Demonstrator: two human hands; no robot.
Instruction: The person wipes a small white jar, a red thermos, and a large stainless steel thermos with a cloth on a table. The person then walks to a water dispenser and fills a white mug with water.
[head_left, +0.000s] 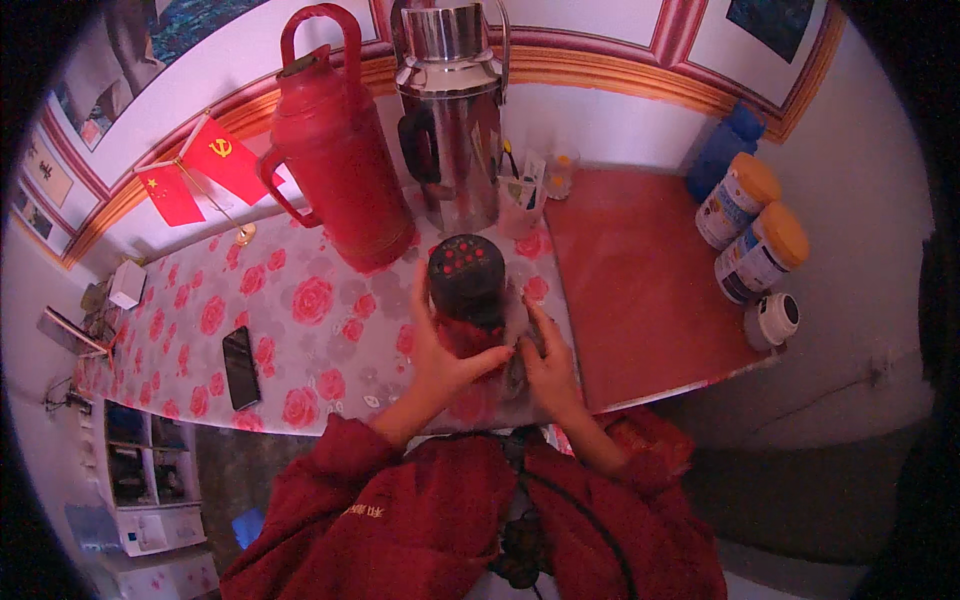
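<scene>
A cylindrical jar (466, 271) with a black top dotted in red and a reddish lower body is in front of me over the flowered tablecloth (285, 352). My left hand (446, 364) wraps around its left side, thumb across the front. On the jar's right, my right hand (551, 360) has its fingers bent around a blurred pale grey item (517, 319), too smeared to identify. That item touches or overlaps the jar's side. Fingers hide much of the jar's lower part.
Behind the jar stand a red thermos flask (337, 165), a steel vacuum flask (454, 135) and a cup of toothbrushes (521, 206). A black phone (241, 367) and small flags (214, 169) are at left. Orange-lidded cans (761, 251) and a white jar (772, 321) line the right side.
</scene>
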